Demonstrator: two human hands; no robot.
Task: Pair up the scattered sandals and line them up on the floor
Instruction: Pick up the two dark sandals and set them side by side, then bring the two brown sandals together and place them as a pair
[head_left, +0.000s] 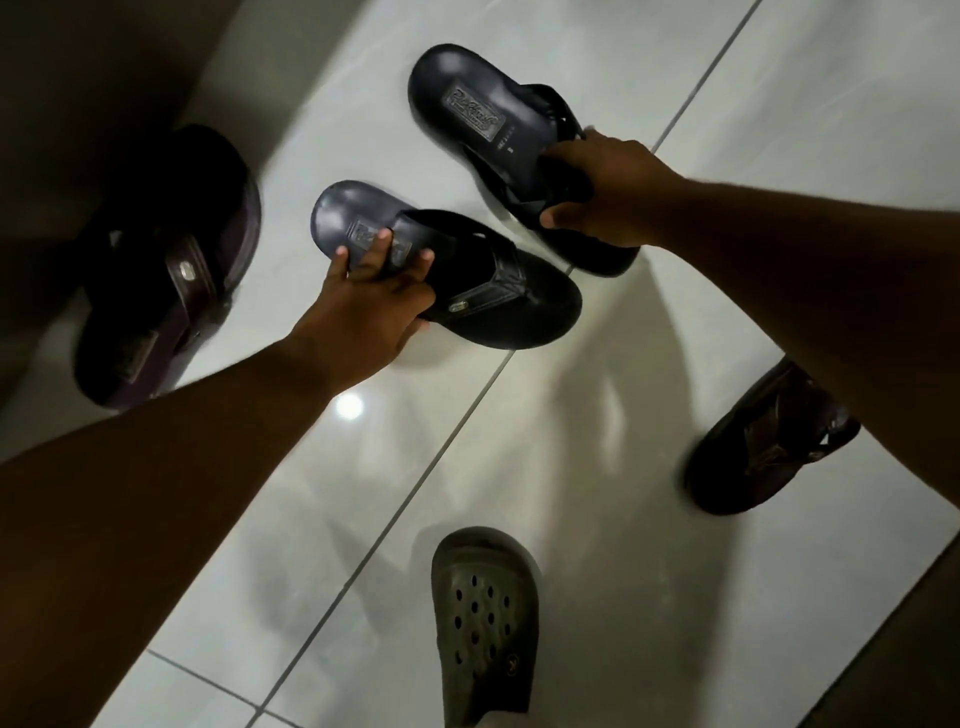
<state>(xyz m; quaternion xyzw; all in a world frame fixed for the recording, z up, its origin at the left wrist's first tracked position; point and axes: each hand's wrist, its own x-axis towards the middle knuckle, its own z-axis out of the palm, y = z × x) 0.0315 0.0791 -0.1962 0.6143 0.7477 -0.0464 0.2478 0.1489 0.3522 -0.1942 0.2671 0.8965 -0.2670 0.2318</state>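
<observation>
The left hand (363, 312) has a tight grip on one shiny black leather flip-flop sandal (457, 270) — the right hand (608, 197) grips its matching black sandal (483, 130) above the white tiled floor (675, 571).

Grey clog (480, 623) cut off at near edge; brown sandal (763, 447) partly hidden behind right forearm (831, 270); insole stamp (470, 111) illegible.
</observation>
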